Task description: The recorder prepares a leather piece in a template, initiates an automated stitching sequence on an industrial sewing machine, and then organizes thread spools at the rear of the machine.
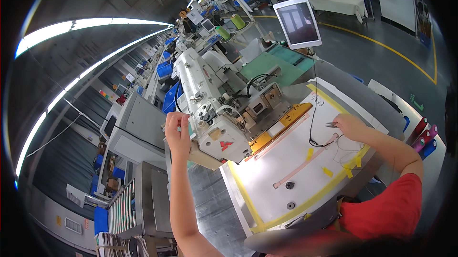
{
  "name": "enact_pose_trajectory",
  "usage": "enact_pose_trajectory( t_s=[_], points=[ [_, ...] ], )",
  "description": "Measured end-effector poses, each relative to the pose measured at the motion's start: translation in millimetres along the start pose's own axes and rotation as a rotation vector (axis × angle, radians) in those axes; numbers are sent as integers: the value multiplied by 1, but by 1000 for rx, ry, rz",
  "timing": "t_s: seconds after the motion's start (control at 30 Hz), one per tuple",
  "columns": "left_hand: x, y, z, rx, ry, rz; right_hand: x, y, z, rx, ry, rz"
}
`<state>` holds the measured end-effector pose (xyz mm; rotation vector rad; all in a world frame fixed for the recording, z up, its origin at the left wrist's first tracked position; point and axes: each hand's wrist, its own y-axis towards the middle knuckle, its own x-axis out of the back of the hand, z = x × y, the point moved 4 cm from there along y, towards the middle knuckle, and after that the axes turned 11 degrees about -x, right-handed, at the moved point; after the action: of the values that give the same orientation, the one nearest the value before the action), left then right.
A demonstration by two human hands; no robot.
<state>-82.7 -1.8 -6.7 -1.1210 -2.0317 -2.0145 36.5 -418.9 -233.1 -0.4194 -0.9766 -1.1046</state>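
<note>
At sewing machine (193,83), left hand (178,130) raised beside casing, fingers bunched together (gripping anything? can't tell). Right hand (349,127) pinches small metal snips (330,125) above white sheet (312,178). Looks like trimming or setup step; next move probably calls for steady blades, clear of black cord (314,143).

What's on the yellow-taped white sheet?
Two small round parts, pink strips, yellow tape bits. Black cord: contact unclear. Whatever the right hand and gold bar cover can't be seen.

A single head-worn fisheye camera looks forward and down from close above a bulky white metal sewing machine (195,85).
</note>
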Motion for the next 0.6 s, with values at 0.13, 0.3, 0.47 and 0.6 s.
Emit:
enact_pose_trajectory(
  t_s=[0.13, 0.3, 0.47, 0.6],
  points=[
    [2, 2, -4, -53, 17, -20, 51, 42, 85, 248, 175, -300],
    [9, 0, -8, -46, 79, -40, 58, 109, 229, 579, 138, -420],
    [6, 0, -11, -56, 126, -24, 27, 177, 323, 640, -90, -252],
    [3, 0, -12, -70, 115, -38, 10, 198, 352, 719, -222, -289]
  ],
)
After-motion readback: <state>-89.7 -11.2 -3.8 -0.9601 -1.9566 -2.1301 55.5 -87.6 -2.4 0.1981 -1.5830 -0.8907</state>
